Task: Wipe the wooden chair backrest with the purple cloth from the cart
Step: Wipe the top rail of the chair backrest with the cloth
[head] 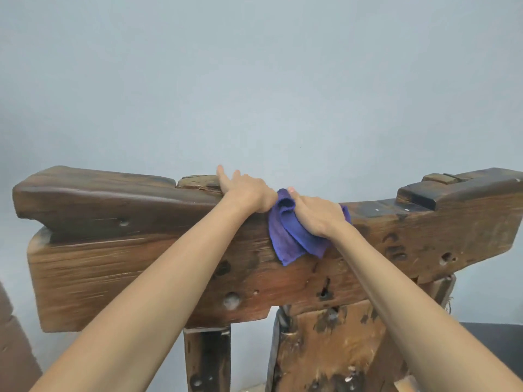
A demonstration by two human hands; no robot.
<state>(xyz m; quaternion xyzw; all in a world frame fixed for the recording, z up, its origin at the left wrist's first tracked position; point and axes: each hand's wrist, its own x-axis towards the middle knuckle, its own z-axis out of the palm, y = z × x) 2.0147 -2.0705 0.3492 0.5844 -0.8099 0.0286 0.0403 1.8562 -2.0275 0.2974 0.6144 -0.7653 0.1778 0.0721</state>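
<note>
Wood fills the lower half of my view: a heavy, dark, weathered chair backrest (pixel 135 250) with knots, holes and worn patches, its top rail stepped and uneven, set against a plain grey-blue wall (pixel 254 80). At the far left edge a sliver of another brown wooden piece (pixel 11 340) shows, too cut off to identify. Below the rail, a dark upright post (pixel 208 360) runs down, and beside it a broader, rough, paint-flecked slab (pixel 334 349).

My left hand (pixel 247 192) rests on the top edge of the backrest near its middle, fingers stretched flat over the back of the rail, holding nothing but bracing on the wood. Just beside it, touching at the thumb side, lies the purple cloth (pixel 288 239), bunched and folded, draped over the top edge and hanging down the front face. My right hand (pixel 318 215) presses down on that cloth, fingers curled over it, gripping it against the wood.
</note>
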